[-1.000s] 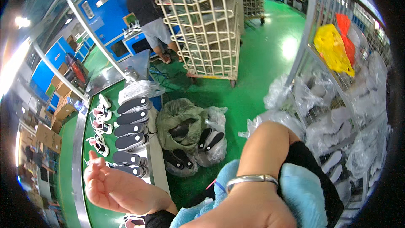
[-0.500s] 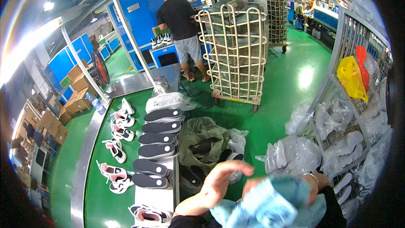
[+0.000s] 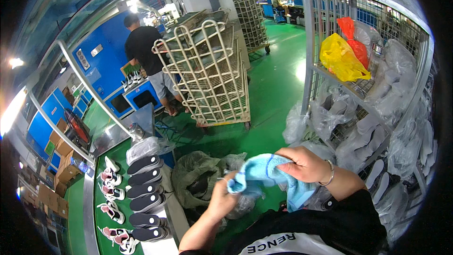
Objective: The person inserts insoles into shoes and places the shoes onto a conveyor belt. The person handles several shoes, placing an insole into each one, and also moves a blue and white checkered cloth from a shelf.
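Note:
Both my hands hold a light blue cloth (image 3: 264, 177) in front of my chest. My left hand (image 3: 222, 198) pinches its lower left edge. My right hand (image 3: 304, 163), with a silver bracelet on the wrist, grips the cloth's upper right part. Below and to the left, a green conveyor belt (image 3: 101, 193) carries a row of dark shoe soles (image 3: 144, 189) and pink-and-white shoe uppers (image 3: 111, 208).
Clear plastic bags with dark soles (image 3: 203, 179) lie on the green floor. A beige wire cart (image 3: 210, 73) stands ahead; a person in a black shirt (image 3: 146, 52) works behind it. On the right a grey wire rack (image 3: 368, 66) holds bagged soles plus yellow and red bags.
The view has swung up and to the right. My left hand has left the belt and taken hold of the cloth, and both hands now hold it together lower in view.

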Tool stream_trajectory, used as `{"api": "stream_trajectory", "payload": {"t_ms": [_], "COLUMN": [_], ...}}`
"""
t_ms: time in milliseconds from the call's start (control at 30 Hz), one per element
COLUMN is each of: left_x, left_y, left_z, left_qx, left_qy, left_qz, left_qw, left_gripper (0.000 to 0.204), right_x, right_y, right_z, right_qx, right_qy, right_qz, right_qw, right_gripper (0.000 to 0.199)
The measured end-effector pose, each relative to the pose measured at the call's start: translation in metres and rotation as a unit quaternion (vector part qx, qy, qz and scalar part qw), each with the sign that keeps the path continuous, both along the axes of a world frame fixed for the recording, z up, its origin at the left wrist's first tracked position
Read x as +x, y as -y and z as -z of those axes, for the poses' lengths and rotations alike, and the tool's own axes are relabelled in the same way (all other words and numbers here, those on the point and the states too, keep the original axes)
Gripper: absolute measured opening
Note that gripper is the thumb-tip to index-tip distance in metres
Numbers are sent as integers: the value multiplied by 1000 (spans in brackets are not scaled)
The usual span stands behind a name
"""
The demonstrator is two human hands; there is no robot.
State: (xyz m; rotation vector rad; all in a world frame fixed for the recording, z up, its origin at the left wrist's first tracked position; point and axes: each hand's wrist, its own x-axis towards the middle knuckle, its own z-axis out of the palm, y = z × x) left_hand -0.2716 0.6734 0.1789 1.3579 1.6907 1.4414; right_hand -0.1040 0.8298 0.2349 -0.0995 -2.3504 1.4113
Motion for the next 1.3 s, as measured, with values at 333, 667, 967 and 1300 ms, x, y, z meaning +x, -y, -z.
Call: {"api": "stream_trajectory", "payload": {"t_ms": [333,667,967,1300], "left_x": [32,17,120,124], "left_y": [-129,-257,-476,-472], "left_z": [-77,-94,-152,-240], "left_qx": [3,7,100,466], "left_qy": [-110,-279,215,309], "left_qz": [71,73,121,180], "left_qw": [991,957,964,810], "left_gripper": [28,26,12,18], "right_x": [99,140,188,187], "right_y": [-143,-210,-349,-294], "right_z": [83,28,-23,-126], "right_qx": [370,-338,-264,544], "right_qy": [126,-235,-518,-355], "right_qz": [314,286,397,619], "right_qw": [865,865,710,443], "right_gripper": [32,15,27,34]}}
